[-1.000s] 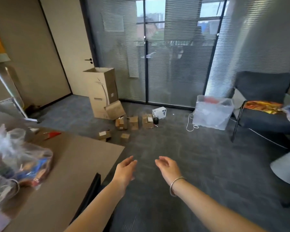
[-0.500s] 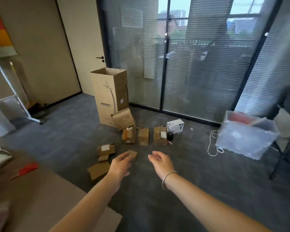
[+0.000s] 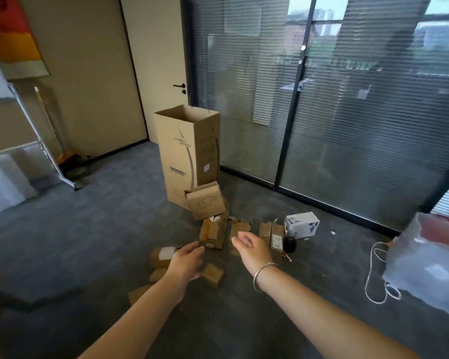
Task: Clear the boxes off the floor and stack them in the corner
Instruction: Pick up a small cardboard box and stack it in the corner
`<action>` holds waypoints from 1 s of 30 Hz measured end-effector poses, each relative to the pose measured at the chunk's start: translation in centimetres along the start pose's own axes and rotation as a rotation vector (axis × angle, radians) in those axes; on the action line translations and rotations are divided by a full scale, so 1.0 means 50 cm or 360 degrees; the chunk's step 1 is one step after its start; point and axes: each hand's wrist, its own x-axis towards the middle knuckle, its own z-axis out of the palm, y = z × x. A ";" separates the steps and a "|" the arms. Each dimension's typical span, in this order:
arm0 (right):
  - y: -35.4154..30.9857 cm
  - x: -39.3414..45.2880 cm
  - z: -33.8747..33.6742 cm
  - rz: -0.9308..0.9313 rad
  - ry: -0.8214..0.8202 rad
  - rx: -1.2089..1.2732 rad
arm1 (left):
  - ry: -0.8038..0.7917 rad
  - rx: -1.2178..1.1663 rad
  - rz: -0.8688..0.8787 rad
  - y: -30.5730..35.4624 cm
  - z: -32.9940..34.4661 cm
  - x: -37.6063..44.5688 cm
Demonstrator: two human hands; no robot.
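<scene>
Both arms are extended forward over the grey carpet floor [image 3: 88, 242]. The left hand [image 3: 186, 263] is held palm-down with fingers relaxed and apart; nothing is gripped. The right hand [image 3: 252, 251] is likewise held loose, fingers apart, nothing gripped; a silver bracelet [image 3: 263, 273] is worn on that wrist.

The small cardboard boxes are scattered on the floor at centre, far of the hands. A labelled box [image 3: 163, 255] is seen just left of the left hand, partly hidden by it. A flat box [image 3: 213, 274] lies just right of that hand, and another flat piece [image 3: 138, 292] lies near, beside the left forearm. An opened box [image 3: 214, 231] sits far of the gap between the hands; two more [image 3: 272, 235] are seen right of the right hand.

A tall open carton [image 3: 187, 151] stands upright near the glass partition, with a medium box [image 3: 205, 200] leaning tilted against its base. A white box [image 3: 302, 225] sits on the floor to the right, a small black object [image 3: 289, 244] just near of it. A white cord [image 3: 379, 275] lies coiled further right, beside a clear plastic bin [image 3: 425, 268] at the right edge. A closed door [image 3: 156, 73] is seen far left.
</scene>
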 end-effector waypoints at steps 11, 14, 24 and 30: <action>-0.100 0.464 0.138 -0.0039 -0.0545 -0.0157 | 0.0462 -0.0226 -0.0101 0.104 -0.023 0.368; -0.110 0.540 0.222 -0.0054 -0.0666 -0.0187 | 0.0606 -0.0269 -0.0113 0.128 -0.072 0.434; -0.147 0.774 0.522 -0.0030 -0.0792 -0.0178 | 0.0848 -0.0402 -0.0190 0.171 -0.313 0.691; -0.082 0.876 0.670 0.0029 -0.0883 -0.0236 | 0.0901 -0.0452 -0.0329 0.104 -0.365 0.828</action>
